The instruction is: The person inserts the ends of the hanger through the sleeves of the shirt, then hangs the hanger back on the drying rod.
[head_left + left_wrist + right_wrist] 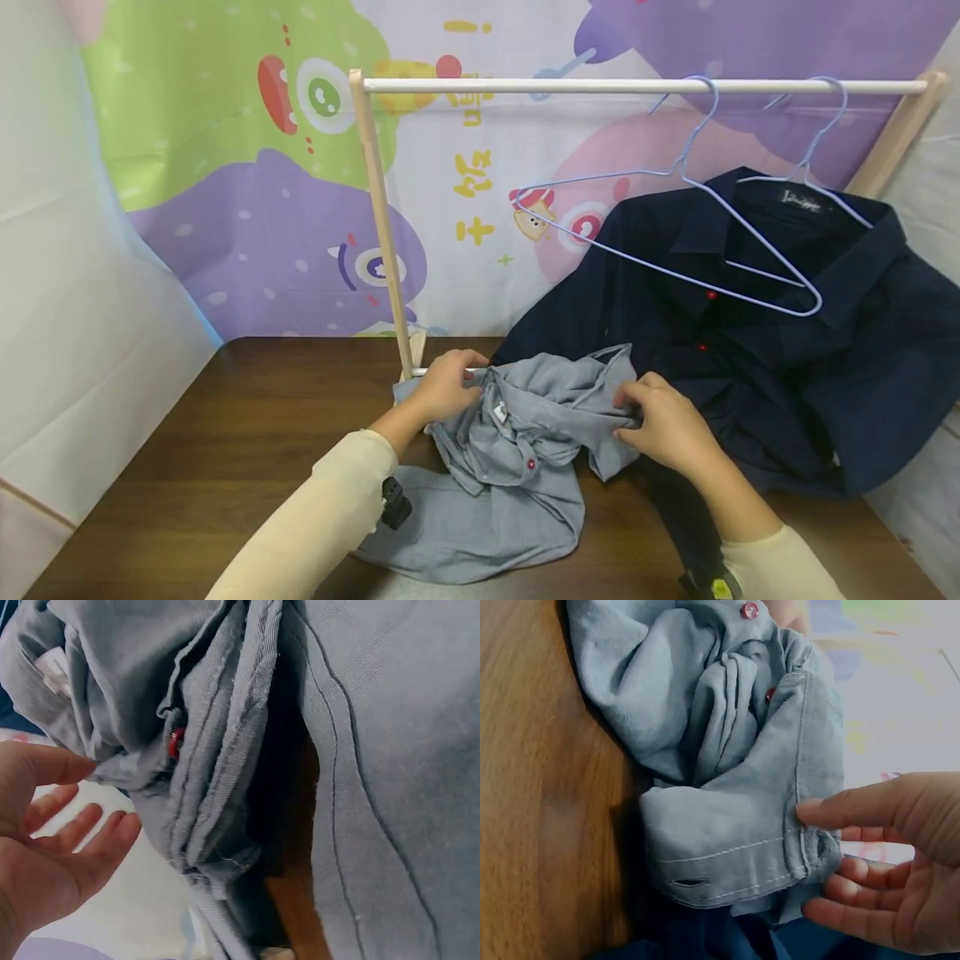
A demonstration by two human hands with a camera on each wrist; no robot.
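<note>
A crumpled grey shirt (495, 500) with red buttons and a white label lies on the brown table. At its upper left my left hand (447, 385) is by the bunched cloth. In the left wrist view, that thumb touches the grey fabric (217, 750), while the other fingers of the left hand (60, 840) stand loosely apart from it. On the other side my right hand (667, 421) pinches an edge of the shirt. The right wrist view shows the right thumb (825, 810) on a stitched edge of the grey cloth (727, 840), with the index fingertip hidden behind.
Behind the shirt stands a rack with a white rail (525, 86) and wooden posts (382, 217). An unfilled blue hanger (637, 258) hangs on it, beside a dark navy shirt (652, 308) on another hanger (817, 133). A cartoon-patterned cloth (247, 208) covers the back.
</note>
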